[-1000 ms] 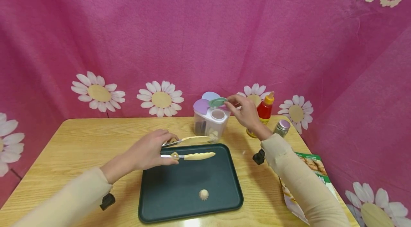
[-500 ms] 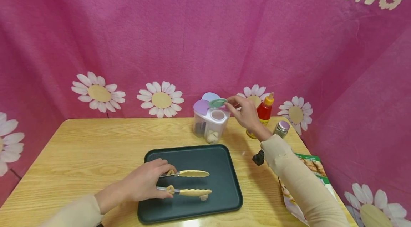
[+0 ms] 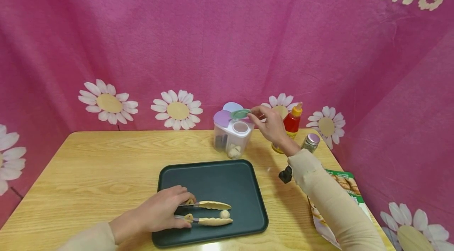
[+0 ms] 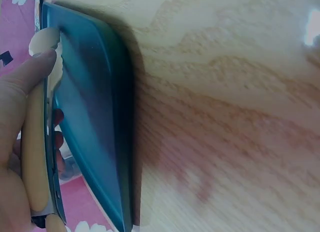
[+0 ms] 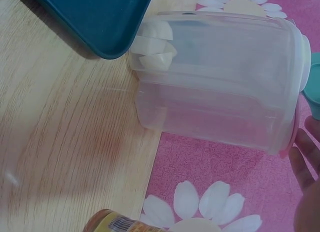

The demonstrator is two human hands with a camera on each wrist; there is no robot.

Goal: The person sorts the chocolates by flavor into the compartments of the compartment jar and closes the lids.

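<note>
Head view is showing the left hand gripping a pair of tongs low over the near part of the dark tray, fingers curled round the handles. The two blades are lying slightly apart with a small white dumpling sitting between their tips; whether they are actually pinching it cannot be told. The right hand is pinching the green lid of the clear container and holding it tipped up, leaving the round opening exposed.

Judging progress: more white pieces are resting at the bottom of the container, and the one dumpling is lying on the tray, not lifted; any transfer is not finished.

Clearance: the dumpling is sitting near the tray's near right rim, with bare tray lying between it and the container. A red sauce bottle and a spice jar are standing just right of the container; a food packet is lying at the table's right edge.
</note>
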